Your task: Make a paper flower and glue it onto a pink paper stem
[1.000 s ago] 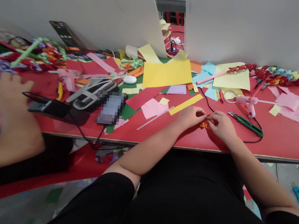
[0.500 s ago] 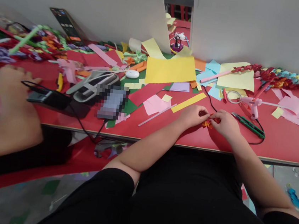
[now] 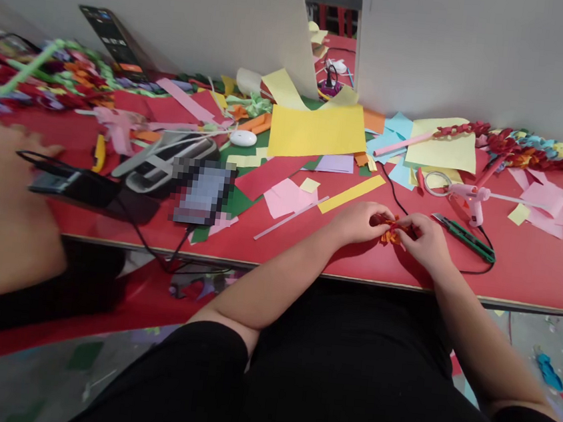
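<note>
Both of my hands rest on the red table (image 3: 531, 277) near its front edge. My left hand (image 3: 358, 222) and my right hand (image 3: 424, 238) are closed, pinching a small folded piece of orange and red paper (image 3: 391, 231) between their fingertips. A green utility knife (image 3: 463, 235) lies just right of my right hand. A pink glue gun (image 3: 469, 194) stands behind it, with its black cord running past my hands.
Coloured paper sheets, among them a large yellow sheet (image 3: 317, 131), cover the table's middle. A phone (image 3: 203, 193) and a black device (image 3: 87, 187) lie at left. Another person's arm (image 3: 5, 209) reaches in at far left. Paper chains (image 3: 520, 145) line the back right.
My hands have stayed together on the orange paper, with small finger movements. The view has shifted slightly right. The other person's hand at left has moved a little.
</note>
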Available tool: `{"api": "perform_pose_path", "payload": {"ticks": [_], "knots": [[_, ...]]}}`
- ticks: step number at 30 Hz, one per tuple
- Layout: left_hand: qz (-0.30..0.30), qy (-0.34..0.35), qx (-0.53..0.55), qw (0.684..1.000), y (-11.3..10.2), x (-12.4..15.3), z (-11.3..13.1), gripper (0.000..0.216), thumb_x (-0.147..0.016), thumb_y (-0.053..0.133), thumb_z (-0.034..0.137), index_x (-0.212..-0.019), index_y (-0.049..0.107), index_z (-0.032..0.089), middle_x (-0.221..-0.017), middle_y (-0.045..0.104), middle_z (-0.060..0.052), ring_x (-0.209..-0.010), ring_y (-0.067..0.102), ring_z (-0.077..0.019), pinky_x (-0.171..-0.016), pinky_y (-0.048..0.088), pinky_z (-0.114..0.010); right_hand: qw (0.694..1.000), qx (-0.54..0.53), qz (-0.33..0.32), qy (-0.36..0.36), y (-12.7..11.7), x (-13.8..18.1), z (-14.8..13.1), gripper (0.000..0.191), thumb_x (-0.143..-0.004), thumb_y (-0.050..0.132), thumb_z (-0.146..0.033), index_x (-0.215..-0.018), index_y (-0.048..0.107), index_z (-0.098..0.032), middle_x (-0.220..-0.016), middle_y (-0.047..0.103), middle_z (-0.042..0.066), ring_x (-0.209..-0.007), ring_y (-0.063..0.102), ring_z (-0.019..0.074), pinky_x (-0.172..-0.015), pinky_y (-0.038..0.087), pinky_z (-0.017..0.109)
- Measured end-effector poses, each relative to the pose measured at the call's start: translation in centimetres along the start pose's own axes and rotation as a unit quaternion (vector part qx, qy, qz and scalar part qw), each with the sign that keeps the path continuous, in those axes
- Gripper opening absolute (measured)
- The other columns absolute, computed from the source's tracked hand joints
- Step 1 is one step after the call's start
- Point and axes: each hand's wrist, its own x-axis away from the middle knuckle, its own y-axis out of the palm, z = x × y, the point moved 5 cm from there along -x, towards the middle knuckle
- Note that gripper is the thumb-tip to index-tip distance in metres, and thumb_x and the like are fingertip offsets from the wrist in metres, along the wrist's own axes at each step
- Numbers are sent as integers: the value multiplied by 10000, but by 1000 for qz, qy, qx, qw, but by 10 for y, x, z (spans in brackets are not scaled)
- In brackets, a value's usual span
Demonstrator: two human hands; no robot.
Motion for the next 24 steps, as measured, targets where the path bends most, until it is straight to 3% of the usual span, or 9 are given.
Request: {"api": "perform_pose_path", "payload": {"ticks": [6, 13, 24], "knots": [[-24, 20, -14, 999, 2, 1, 0, 271, -981, 734, 314, -1232, 820, 260, -1270, 839, -91, -1030, 802, -241, -879, 618, -377, 1000, -16, -1, -14, 1, 3, 1, 106, -953, 734, -302, -1022, 798, -252, -1028, 842, 84, -956, 782, 289, -858, 613, 425], [-23, 65, -28, 997, 7, 0, -3, 309, -929, 792, 285, -1236, 768, 263, -1335, 791, -84, -1179, 775, -263, -976, 609, -399, 999, -18, 2, -45, 1, 5, -6, 75, -949, 725, -257, -1018, 752, -261, -1018, 798, 84, -976, 755, 301, -895, 616, 455], [17, 102, 83, 991, 3, 1, 5, 337, -996, 691, 195, -1328, 682, 255, -1399, 783, -98, -1283, 754, -228, -1104, 611, -383, 993, -41, 79, -83, -11, 8, -23, 17, -967, 722, -281, -981, 713, -285, -1036, 760, 93, -970, 732, 298, -915, 627, 494]]}}
